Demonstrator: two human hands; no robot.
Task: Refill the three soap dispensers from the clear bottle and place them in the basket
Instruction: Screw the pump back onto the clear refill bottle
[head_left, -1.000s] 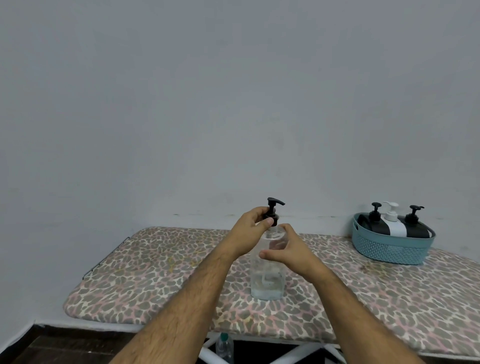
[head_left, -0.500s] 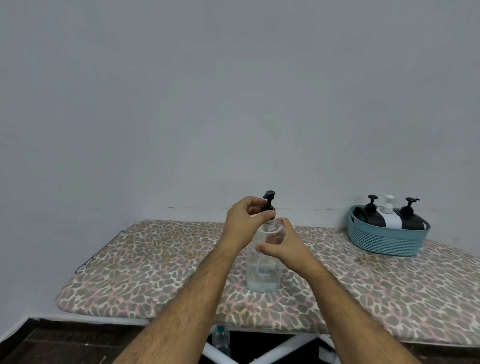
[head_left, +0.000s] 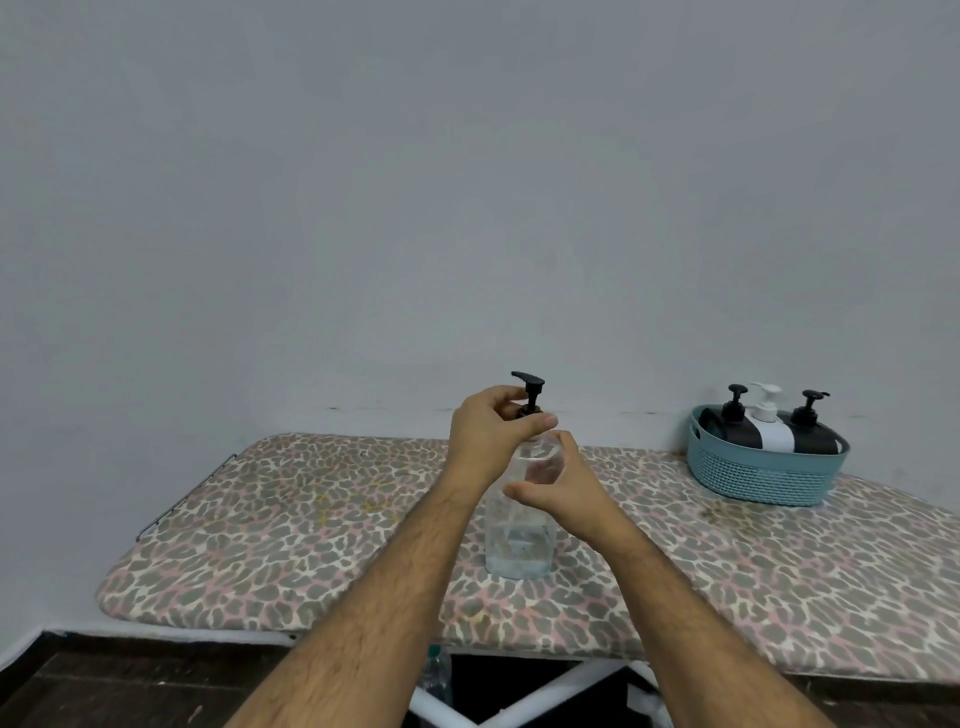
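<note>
Nearest: clear bottle (head_left: 517, 540), upright on ironing board (head_left: 260, 519). Right hand (head_left: 563, 486) wraps its upper body, likely steadying it; left hand (head_left: 485, 441) pinches the black pump (head_left: 530, 397) collar, seemingly screwing it. Farther right: three dispensers (head_left: 769, 431) lying in the teal basket (head_left: 758, 475). No legible labels.

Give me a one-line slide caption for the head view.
Left hand grips the pump on the clear bottle, steadied by the right hand.
</note>
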